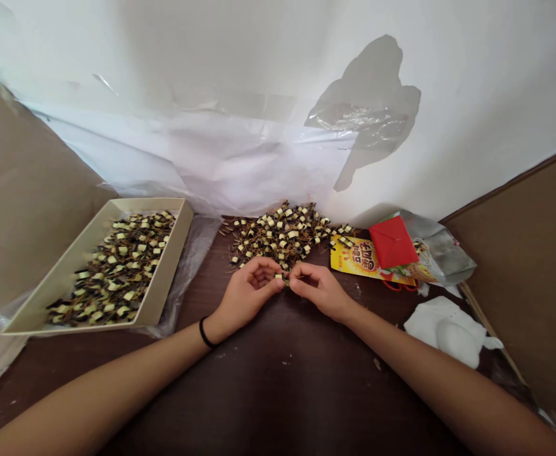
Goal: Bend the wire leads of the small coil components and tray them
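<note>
My left hand [249,288] and my right hand [318,288] meet at the middle of the dark wooden table [278,380]. Both pinch one small part [280,277], a cream block with thin brown wire legs, held between the fingertips of the two hands. Just beyond the hands lies a loose heap of the same small parts [282,234]. A black band circles my left wrist.
A beige tray [69,266] holding several of the same parts sits at the left on clear plastic. At the right lie a yellow snack packet [358,256], a red pouch [392,242], a silver bag [442,250] and white tissue [449,326]. Cardboard walls stand on both sides.
</note>
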Demonstrator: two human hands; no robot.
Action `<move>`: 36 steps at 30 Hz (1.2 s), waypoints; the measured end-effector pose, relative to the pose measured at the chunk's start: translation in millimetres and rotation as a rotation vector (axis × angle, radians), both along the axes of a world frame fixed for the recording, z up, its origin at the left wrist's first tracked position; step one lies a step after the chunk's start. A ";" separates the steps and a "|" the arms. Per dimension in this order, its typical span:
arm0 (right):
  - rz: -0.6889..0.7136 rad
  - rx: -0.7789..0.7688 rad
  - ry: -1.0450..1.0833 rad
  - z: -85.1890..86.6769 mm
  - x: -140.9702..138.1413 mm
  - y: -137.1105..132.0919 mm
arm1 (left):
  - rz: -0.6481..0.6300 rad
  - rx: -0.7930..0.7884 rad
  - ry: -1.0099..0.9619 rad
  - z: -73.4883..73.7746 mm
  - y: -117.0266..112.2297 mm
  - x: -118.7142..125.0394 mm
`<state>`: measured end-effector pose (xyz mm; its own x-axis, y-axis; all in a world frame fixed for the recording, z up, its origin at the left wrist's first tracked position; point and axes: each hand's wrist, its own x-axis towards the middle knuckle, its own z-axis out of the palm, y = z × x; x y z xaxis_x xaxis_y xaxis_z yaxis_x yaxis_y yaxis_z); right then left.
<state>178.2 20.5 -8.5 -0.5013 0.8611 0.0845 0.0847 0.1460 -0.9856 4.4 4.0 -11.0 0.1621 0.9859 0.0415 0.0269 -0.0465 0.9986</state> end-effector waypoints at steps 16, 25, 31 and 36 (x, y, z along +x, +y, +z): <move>-0.125 -0.007 -0.020 -7.3 -3.8 -0.1 | -0.035 -0.060 -0.078 -1.6 -0.4 2.2; -0.140 0.068 -0.128 -6.9 -4.3 -1.4 | -0.093 -0.075 -0.061 3.9 -0.2 1.3; -0.213 0.123 -0.173 -11.5 -7.1 -5.0 | -0.178 -0.153 -0.127 0.1 1.9 -0.4; -0.257 0.178 -0.185 -13.1 -8.2 -7.9 | -0.219 -0.167 -0.129 -0.9 3.1 -1.1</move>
<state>170.0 12.5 -21.6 -0.2911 0.9410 0.1727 0.3154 0.2648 -0.9112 3.3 7.1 -11.9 0.3759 0.9228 -0.0845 -0.0932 0.1284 0.9873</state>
